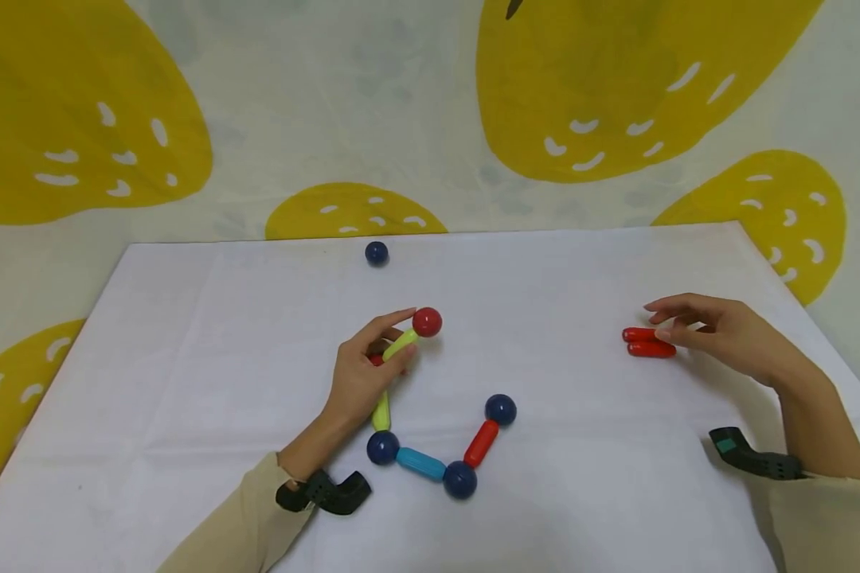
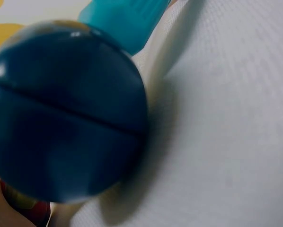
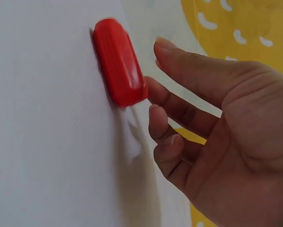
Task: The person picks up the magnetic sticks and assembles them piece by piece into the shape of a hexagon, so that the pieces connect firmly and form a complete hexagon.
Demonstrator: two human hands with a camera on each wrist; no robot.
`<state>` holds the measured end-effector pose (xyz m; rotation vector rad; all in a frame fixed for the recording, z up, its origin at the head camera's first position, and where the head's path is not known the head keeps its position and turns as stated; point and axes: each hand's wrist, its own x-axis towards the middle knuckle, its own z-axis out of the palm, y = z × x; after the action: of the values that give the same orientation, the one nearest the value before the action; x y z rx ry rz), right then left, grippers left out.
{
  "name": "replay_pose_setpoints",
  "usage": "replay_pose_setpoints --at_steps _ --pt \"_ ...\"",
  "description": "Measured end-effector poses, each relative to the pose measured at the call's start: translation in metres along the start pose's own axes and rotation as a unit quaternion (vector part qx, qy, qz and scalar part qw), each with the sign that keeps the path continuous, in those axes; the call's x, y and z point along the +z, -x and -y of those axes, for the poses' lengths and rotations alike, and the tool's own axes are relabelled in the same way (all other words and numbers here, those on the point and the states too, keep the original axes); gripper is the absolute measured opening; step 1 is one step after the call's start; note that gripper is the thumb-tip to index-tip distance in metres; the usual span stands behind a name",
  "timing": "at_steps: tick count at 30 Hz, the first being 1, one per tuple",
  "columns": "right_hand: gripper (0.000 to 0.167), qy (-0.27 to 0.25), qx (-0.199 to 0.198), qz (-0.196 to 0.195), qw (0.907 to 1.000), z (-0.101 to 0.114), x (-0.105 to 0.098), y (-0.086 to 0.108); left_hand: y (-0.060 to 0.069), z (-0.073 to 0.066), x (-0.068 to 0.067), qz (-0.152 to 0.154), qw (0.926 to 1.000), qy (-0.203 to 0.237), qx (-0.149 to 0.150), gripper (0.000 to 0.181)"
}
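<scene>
Ball-rod chain (image 1: 420, 463), glossy, multicol. | L grip (image 1: 358, 376) pinching lime rod (image 1: 401, 344) | R grip (image 1: 741, 338) relaxed nr red rods (image 1: 648, 349)

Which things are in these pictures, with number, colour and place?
Loose ball: 1, dark blue, far side
Chain balls: 3, dark blue, lower middle
Red balls: 2, red, centre, one partly hidden
Light rods: 2, yellow-green, centre
Blue rod: 1, blue, lower middle
Chain rod: 1, red, lower middle
Loose rods: 2, red, right side
Tabletop: 1, white, beneath
Backdrop: 1, pale and yellow, behind
Wrist devices: 2, black, wrists
Sleeves: 2, beige, forearms
Left hand: 1, bare, centre
Right hand: 1, bare, right
</scene>
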<state>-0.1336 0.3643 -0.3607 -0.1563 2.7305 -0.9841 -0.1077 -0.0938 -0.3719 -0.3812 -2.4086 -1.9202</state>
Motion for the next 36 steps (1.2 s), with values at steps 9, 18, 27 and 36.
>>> replay_pose_setpoints --at_steps 9,18,27,36 --pt "0.034 -0.006 0.014 0.021 0.9997 -0.012 0.004 -0.003 0.0 0.0 -0.002 -0.004 1.0 -0.004 0.003 0.041" --pt "0.032 0.006 0.023 0.014 0.9996 -0.01 0.006 -0.004 0.001 0.0 -0.002 -0.002 1.0 0.001 -0.002 0.04" --pt "0.033 0.025 0.034 0.011 0.999 -0.007 0.009 -0.005 0.0 0.011 -0.001 -0.001 1.0 0.009 0.0 0.041" --pt "0.033 0.036 0.02 -0.015 0.999 -0.007 0.01 -0.005 0.0 -0.001 0.0 0.004 0.9999 0.009 -0.001 0.04"
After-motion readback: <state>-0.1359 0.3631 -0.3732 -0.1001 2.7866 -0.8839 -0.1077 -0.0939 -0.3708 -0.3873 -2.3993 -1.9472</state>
